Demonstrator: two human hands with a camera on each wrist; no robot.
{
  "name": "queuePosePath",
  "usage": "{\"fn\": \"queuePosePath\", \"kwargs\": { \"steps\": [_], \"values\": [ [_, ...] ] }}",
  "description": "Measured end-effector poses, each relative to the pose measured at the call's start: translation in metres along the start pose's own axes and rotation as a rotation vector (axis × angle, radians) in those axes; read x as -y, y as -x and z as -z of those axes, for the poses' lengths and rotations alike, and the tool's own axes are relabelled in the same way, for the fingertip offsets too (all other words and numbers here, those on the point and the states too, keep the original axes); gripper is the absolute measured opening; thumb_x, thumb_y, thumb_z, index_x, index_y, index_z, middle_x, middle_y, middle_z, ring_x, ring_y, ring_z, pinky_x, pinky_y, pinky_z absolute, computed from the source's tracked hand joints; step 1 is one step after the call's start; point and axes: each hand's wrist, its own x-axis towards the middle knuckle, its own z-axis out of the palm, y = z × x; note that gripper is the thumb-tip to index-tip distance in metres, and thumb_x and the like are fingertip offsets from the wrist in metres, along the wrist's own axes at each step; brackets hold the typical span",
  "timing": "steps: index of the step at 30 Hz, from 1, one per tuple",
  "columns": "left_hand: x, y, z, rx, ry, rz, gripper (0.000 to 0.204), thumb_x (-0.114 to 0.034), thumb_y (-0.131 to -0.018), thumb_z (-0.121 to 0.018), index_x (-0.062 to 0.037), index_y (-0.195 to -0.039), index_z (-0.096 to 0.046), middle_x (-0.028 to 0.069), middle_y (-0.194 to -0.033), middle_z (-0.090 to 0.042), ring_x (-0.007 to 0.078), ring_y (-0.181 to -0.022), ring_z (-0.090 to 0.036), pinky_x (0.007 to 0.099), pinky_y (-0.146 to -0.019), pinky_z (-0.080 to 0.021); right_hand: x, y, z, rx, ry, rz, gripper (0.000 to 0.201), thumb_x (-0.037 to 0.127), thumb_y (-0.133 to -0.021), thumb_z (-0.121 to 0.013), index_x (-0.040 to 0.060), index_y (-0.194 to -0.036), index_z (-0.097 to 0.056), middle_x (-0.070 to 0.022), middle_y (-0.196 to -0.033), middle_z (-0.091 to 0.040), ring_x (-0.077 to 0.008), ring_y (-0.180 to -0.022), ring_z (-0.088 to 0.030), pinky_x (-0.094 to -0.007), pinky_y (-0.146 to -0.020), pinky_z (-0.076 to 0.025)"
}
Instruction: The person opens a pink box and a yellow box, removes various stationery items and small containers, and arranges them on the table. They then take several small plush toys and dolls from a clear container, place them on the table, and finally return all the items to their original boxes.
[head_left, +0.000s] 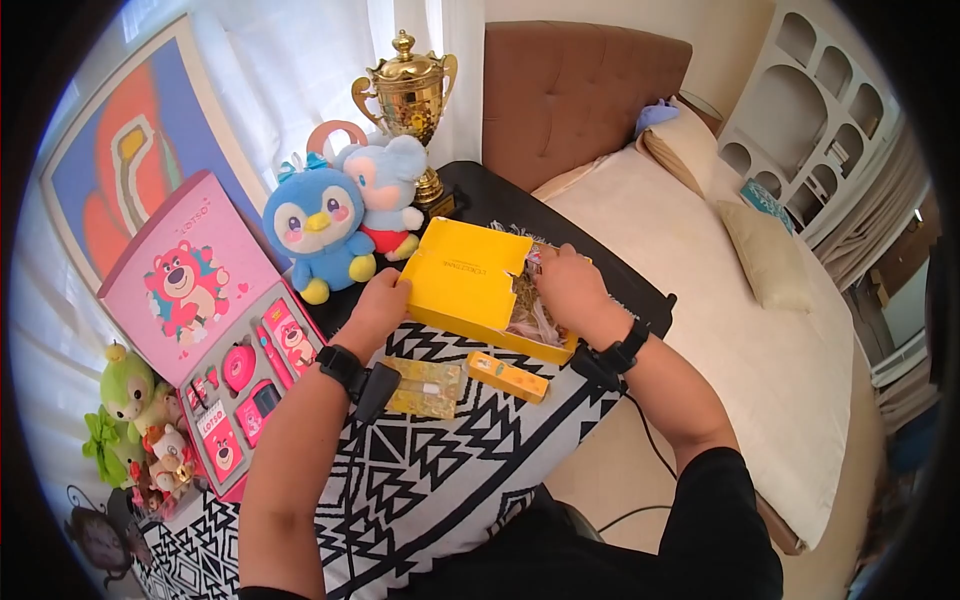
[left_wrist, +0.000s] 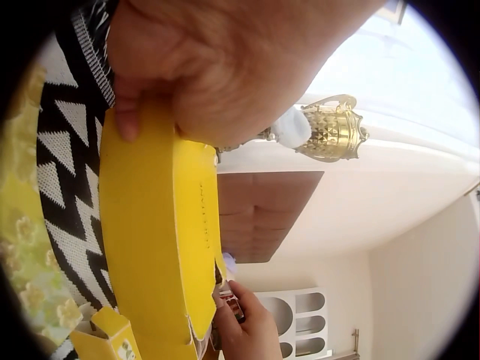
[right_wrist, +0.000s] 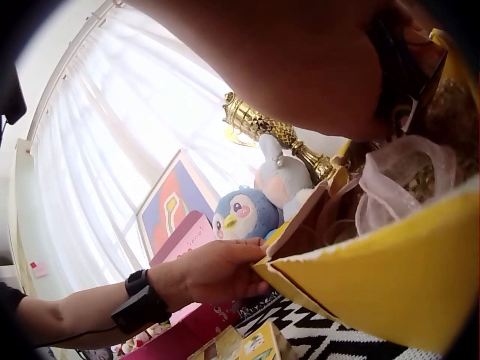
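A yellow cardboard box (head_left: 458,285) with a torn lid lies on the table, its right part uncovered. My left hand (head_left: 378,305) grips its left end, thumb on the front side in the left wrist view. At the uncovered end, my right hand (head_left: 572,290) reaches in with bent fingers; a small dark printed item (left_wrist: 232,306) shows at its fingertips. Sheer pale ribbon (right_wrist: 401,176) and straw-like shredded filler (head_left: 527,297) lie inside the box. In front of it are a small orange-yellow carton (head_left: 507,377) and a flat yellow patterned packet (head_left: 424,388).
An open pink gift set (head_left: 205,300) stands at the left beside small plush toys (head_left: 140,400). Behind the box sit a blue penguin plush (head_left: 318,225), another pale blue plush (head_left: 382,185) and a gold trophy (head_left: 413,100). A bed (head_left: 690,300) borders the table's right side.
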Motion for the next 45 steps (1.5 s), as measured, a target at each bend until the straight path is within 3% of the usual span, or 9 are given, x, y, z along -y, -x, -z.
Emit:
{"fn": "queuePosePath", "kwargs": {
  "steps": [4, 11, 14, 25, 30, 34, 36, 39, 45],
  "values": [
    [0.005, -0.004, 0.006, -0.030, -0.058, -0.055, 0.025, -0.018, -0.102, -0.051, 0.0045, -0.109, -0.059, 0.0125, -0.095, -0.065, 0.0216, -0.081, -0.066, 0.0334, -0.072, -0.055, -0.004, -0.003, -0.020, -0.115, -0.208, 0.103, 0.045, 0.015, -0.086, -0.073, -0.0001, -0.126, -0.059, -0.0213, -0.111, -0.065, -0.0359, -0.099, -0.067, -0.0428, -0.085, -0.056],
    [-0.005, -0.004, 0.016, 0.001, -0.103, -0.069, 0.025, -0.018, -0.102, -0.051, 0.0047, -0.109, -0.059, 0.0130, -0.095, -0.066, 0.0203, -0.080, -0.066, 0.0332, -0.071, -0.055, -0.016, 0.003, 0.002, -0.169, -0.062, 0.240, 0.043, 0.016, -0.088, -0.071, 0.0044, -0.127, -0.060, -0.0170, -0.109, -0.067, -0.0337, -0.102, -0.065, -0.0439, -0.084, -0.054],
    [-0.008, -0.003, 0.017, 0.026, -0.129, -0.061, 0.026, -0.018, -0.102, -0.051, 0.0045, -0.111, -0.059, 0.0127, -0.095, -0.066, 0.0199, -0.079, -0.065, 0.0329, -0.071, -0.055, -0.017, 0.006, 0.007, -0.037, -0.020, 0.170, 0.035, 0.012, -0.086, -0.069, 0.0044, -0.120, -0.062, -0.0160, -0.104, -0.067, -0.0334, -0.102, -0.064, -0.0433, -0.084, -0.054],
    [0.005, -0.012, 0.020, 0.028, -0.202, -0.074, 0.027, -0.018, -0.101, -0.051, 0.0041, -0.112, -0.059, 0.0170, -0.096, -0.067, 0.0242, -0.080, -0.067, 0.0365, -0.074, -0.055, -0.010, 0.016, 0.007, -0.372, -0.063, 0.298, 0.015, 0.011, -0.085, -0.067, 0.0031, -0.098, -0.064, -0.0136, -0.095, -0.064, -0.0329, -0.099, -0.063, -0.0421, -0.081, -0.056],
    [0.009, -0.004, 0.018, -0.145, -0.417, -0.316, 0.027, -0.018, -0.098, -0.054, 0.0021, -0.115, -0.060, 0.0250, -0.104, -0.066, 0.0424, -0.097, -0.064, 0.0472, -0.090, -0.051, 0.037, 0.093, 0.018, -0.137, -0.233, 0.437, 0.037, 0.023, -0.085, -0.074, 0.0030, -0.115, -0.066, -0.0106, -0.092, -0.065, -0.0312, -0.085, -0.066, -0.0403, -0.072, -0.056],
    [-0.010, 0.047, 0.018, -0.391, -0.756, -0.629, 0.030, -0.018, -0.096, -0.058, 0.0009, -0.119, -0.060, 0.0239, -0.111, -0.064, 0.0425, -0.106, -0.061, 0.0470, -0.094, -0.050, 0.051, 0.133, 0.000, -0.070, -0.115, 0.370, 0.041, 0.025, -0.086, -0.073, 0.0012, -0.118, -0.065, -0.0112, -0.091, -0.064, -0.0288, -0.085, -0.067, -0.0385, -0.067, -0.056],
    [-0.029, 0.083, 0.023, 0.060, -0.951, -0.547, 0.049, -0.021, -0.090, -0.070, 0.0015, -0.131, -0.056, 0.0230, -0.121, -0.061, 0.0383, -0.115, -0.059, 0.0453, -0.098, -0.049, 0.046, 0.137, -0.017, -0.038, -0.006, 0.304, 0.045, 0.025, -0.086, -0.073, 0.0001, -0.123, -0.063, -0.0116, -0.093, -0.064, -0.0268, -0.086, -0.067, -0.0378, -0.066, -0.056],
    [-0.039, 0.126, 0.023, 0.368, -1.095, -0.385, 0.066, -0.025, -0.083, -0.078, -0.0001, -0.139, -0.052, 0.0220, -0.129, -0.058, 0.0374, -0.121, -0.056, 0.0434, -0.103, -0.049, 0.043, 0.136, -0.017, 0.013, -0.050, 0.295, 0.044, 0.023, -0.087, -0.073, 0.0005, -0.122, -0.061, -0.0128, -0.096, -0.064, -0.0286, -0.087, -0.068, -0.0393, -0.067, -0.056],
    [-0.010, 0.121, 0.021, 0.448, -1.180, -0.439, 0.084, -0.025, -0.076, -0.084, -0.0004, -0.146, -0.045, 0.0216, -0.142, -0.051, 0.0375, -0.133, -0.049, 0.0410, -0.110, -0.046, 0.038, 0.131, -0.013, 0.158, -0.380, 0.237, 0.036, 0.017, -0.086, -0.072, 0.0014, -0.116, -0.061, -0.0170, -0.098, -0.063, -0.0373, -0.087, -0.067, -0.0461, -0.073, -0.056]
  ]
}}
